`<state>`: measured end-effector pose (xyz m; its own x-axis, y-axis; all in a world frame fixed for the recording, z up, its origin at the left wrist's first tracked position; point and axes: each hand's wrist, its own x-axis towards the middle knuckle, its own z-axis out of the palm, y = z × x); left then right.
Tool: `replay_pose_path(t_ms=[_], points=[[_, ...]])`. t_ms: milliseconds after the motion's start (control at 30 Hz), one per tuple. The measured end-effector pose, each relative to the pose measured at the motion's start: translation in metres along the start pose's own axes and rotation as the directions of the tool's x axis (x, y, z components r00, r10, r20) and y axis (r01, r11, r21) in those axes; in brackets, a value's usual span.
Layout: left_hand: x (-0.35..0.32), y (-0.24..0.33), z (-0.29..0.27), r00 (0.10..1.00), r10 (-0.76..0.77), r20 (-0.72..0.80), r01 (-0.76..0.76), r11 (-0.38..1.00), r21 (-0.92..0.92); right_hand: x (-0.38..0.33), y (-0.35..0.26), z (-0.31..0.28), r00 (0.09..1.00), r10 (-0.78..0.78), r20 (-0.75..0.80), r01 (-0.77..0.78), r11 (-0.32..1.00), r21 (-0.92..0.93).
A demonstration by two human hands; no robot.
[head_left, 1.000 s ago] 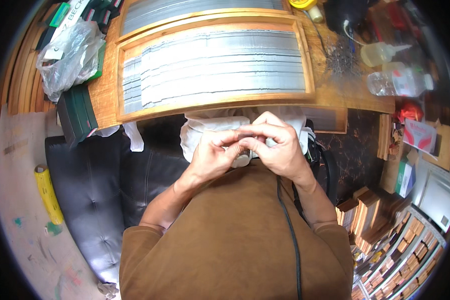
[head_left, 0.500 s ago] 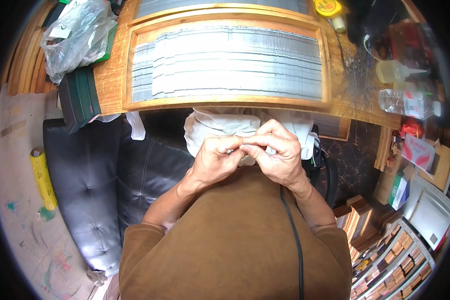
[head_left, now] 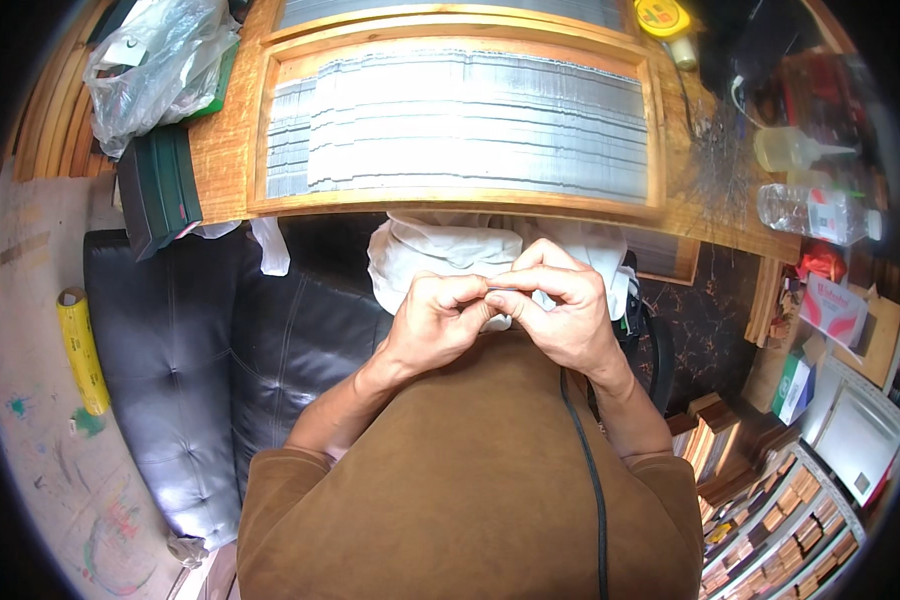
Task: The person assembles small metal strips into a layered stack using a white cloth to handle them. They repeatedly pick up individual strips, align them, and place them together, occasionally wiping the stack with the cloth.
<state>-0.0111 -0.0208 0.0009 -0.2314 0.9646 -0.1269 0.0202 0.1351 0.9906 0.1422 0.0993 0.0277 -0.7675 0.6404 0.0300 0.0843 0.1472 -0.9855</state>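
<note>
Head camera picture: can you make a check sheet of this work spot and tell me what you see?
Surface: wooden table, mostly covered.
Job's things: small thin grey piece pinched between both hands, too small to tell what it is; white cloth just behind them.
Clutter: wooden tray of grey metal strips, clear plastic bag, water bottle, squeeze bottle, yellow roll.
Grippers: left hand and right hand, fingertips meeting.
Cables: black cord down the brown shirt.
Surroundings: black padded seat, stacked small wooden boxes.
</note>
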Motion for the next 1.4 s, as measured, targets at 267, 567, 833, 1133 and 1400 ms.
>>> replay_pose_path(t_ms=[267, 567, 833, 1133, 1400], points=[[-0.0017, 0.0012, 0.0005, 0.999, 0.048, -0.015, -0.047, 0.998, 0.048, 0.0002, 0.0024, 0.0009, 1.0, -0.021, 0.0, 0.021, 0.999, 0.034], [-0.0033, 0.0001, -0.0011, 0.999, 0.043, -0.014, -0.042, 0.998, 0.049, 0.003, 0.0039, -0.0002, 0.999, -0.045, 0.001, 0.045, 0.998, 0.039], [-0.0039, 0.0042, -0.0026, 0.999, 0.041, 0.0, -0.041, 0.997, 0.066, 0.0037, 0.0048, -0.0022, 0.998, -0.059, 0.014, 0.058, 0.997, 0.048], [-0.0032, 0.0053, -0.0027, 0.999, 0.035, 0.003, -0.035, 0.997, 0.061, 0.0048, 0.0068, -0.0028, 0.997, -0.078, 0.013, 0.077, 0.996, 0.052], [-0.0056, 0.0042, 0.0012, 0.997, 0.066, -0.04, -0.062, 0.993, 0.1, 0.0072, 0.0037, -0.0022, 0.999, -0.025, 0.044, 0.021, 0.996, 0.083]])
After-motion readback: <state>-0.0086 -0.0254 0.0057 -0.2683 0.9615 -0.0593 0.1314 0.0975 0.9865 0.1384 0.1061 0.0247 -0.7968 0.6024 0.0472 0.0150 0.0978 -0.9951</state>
